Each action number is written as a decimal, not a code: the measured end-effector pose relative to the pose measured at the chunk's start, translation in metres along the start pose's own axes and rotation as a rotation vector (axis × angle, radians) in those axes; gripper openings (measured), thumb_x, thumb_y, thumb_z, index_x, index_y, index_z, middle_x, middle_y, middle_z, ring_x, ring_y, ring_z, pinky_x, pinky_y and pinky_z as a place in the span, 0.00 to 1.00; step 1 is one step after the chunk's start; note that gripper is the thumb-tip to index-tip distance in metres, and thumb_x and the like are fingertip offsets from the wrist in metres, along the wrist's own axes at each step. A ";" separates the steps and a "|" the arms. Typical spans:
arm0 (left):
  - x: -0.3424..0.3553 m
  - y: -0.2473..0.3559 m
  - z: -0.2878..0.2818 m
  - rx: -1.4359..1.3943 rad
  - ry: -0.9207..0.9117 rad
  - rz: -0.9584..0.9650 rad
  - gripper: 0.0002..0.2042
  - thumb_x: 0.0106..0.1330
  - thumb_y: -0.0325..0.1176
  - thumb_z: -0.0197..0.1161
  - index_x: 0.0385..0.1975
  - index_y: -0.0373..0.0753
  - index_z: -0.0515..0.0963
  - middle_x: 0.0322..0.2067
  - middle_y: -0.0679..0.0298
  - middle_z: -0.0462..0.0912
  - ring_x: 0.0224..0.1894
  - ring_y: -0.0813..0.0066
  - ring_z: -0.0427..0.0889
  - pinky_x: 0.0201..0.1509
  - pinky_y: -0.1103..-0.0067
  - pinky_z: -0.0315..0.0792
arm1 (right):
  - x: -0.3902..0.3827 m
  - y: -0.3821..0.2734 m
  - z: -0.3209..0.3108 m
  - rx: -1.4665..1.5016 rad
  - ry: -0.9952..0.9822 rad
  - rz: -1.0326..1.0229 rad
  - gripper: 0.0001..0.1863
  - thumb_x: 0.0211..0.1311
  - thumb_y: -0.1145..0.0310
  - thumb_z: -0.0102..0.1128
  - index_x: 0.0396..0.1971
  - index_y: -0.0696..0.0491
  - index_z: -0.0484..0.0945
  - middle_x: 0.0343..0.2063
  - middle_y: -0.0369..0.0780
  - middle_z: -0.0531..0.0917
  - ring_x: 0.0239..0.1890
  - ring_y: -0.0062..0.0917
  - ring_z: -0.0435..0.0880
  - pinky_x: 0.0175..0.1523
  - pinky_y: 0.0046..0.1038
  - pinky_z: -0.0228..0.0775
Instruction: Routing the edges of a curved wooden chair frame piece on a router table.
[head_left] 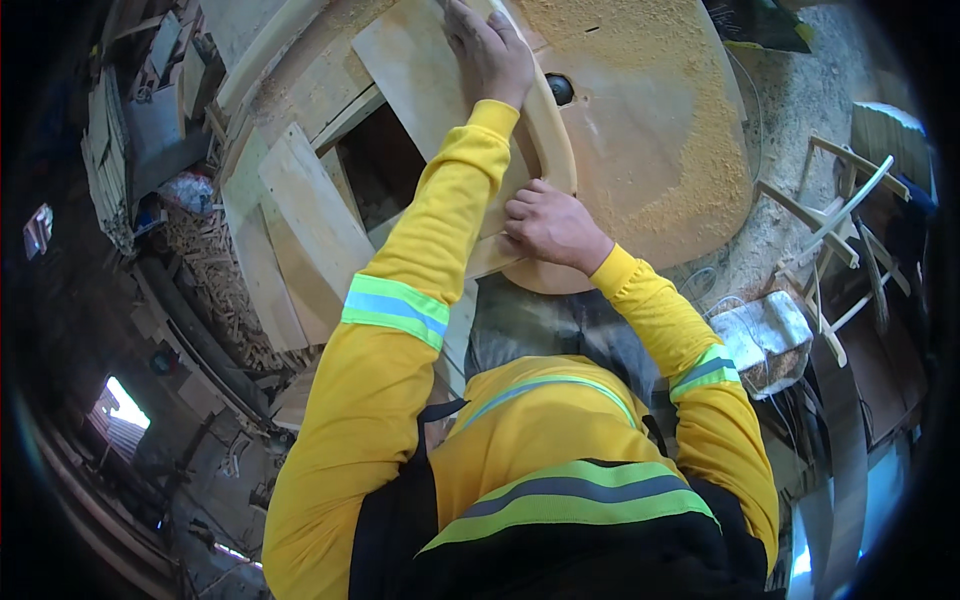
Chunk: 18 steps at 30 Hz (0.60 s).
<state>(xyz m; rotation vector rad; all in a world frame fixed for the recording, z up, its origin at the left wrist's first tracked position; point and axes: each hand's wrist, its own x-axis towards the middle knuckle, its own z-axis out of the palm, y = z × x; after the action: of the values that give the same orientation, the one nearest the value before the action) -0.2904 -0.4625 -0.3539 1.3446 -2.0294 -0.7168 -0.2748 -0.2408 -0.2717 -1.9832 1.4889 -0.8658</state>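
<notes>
A curved pale wooden piece lies along a flat plywood board at the left edge of a rounded tabletop dusted with sawdust. My left hand grips the upper part of the piece, fingers curled. My right hand is closed at the lower end, its fingertips pressed on the board and piece, partly hidden. A dark round fitting sits in the tabletop just right of the piece.
Loose boards lie left beside a dark opening. Piled wood scraps are further left. At right stand wooden frames and a whitish pad, with thin cords. My yellow sleeves and torso fill the lower middle.
</notes>
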 end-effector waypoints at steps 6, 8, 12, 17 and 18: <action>0.001 0.063 -0.029 -0.028 -0.089 -0.137 0.30 0.73 0.36 0.47 0.68 0.20 0.54 0.65 0.28 0.60 0.70 0.36 0.60 0.75 0.60 0.55 | -0.002 0.009 -0.004 -0.015 -0.007 0.003 0.11 0.54 0.60 0.64 0.17 0.49 0.80 0.24 0.35 0.77 0.33 0.28 0.77 0.46 0.30 0.69; 0.005 0.064 -0.031 -0.010 -0.063 -0.105 0.30 0.73 0.35 0.47 0.67 0.19 0.54 0.64 0.27 0.61 0.69 0.36 0.62 0.74 0.60 0.56 | 0.002 0.009 -0.004 -0.020 -0.018 -0.012 0.11 0.54 0.60 0.64 0.17 0.49 0.80 0.23 0.35 0.77 0.33 0.28 0.77 0.46 0.30 0.69; 0.011 0.066 -0.035 -0.051 -0.012 -0.076 0.29 0.71 0.33 0.46 0.67 0.18 0.54 0.63 0.27 0.62 0.68 0.36 0.63 0.74 0.61 0.57 | 0.007 0.012 -0.007 -0.045 -0.040 -0.023 0.11 0.54 0.60 0.64 0.17 0.49 0.80 0.23 0.35 0.77 0.33 0.28 0.77 0.46 0.30 0.69; 0.018 0.066 -0.034 -0.031 -0.012 -0.068 0.29 0.69 0.31 0.47 0.66 0.17 0.55 0.61 0.25 0.65 0.64 0.35 0.68 0.71 0.61 0.62 | 0.011 0.014 -0.012 -0.062 -0.030 -0.028 0.11 0.53 0.60 0.64 0.17 0.49 0.80 0.23 0.35 0.77 0.33 0.28 0.77 0.46 0.30 0.70; 0.018 0.069 -0.034 -0.034 -0.014 -0.068 0.29 0.69 0.31 0.47 0.66 0.17 0.55 0.61 0.25 0.65 0.64 0.35 0.68 0.71 0.61 0.62 | 0.011 0.015 -0.012 -0.063 -0.014 -0.030 0.11 0.53 0.60 0.63 0.17 0.49 0.81 0.23 0.35 0.77 0.33 0.28 0.77 0.46 0.30 0.70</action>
<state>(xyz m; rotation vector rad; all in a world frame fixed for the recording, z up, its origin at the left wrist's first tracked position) -0.3137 -0.4599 -0.2786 1.3984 -1.9822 -0.7891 -0.2912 -0.2555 -0.2724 -2.0576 1.5003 -0.8252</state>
